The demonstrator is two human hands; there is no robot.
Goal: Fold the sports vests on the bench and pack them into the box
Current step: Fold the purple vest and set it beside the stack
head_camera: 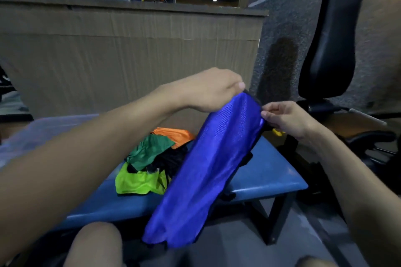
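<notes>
Held up over the blue bench (271,178), a blue vest (208,169), hanging long and narrow, lower end past the bench's near edge above the floor; pinched at its top edge by the left hand (212,91), thumb and fingers curled onto the fabric; gripped at the top right corner by the right hand (286,119), fingers curled round the black trim; heaped on the bench just left of it, green, lime, black and orange vests (149,165); stood behind the bench, a tall cardboard box (130,54), near wall facing the camera; off to the right, a black padded seat (332,39).
</notes>
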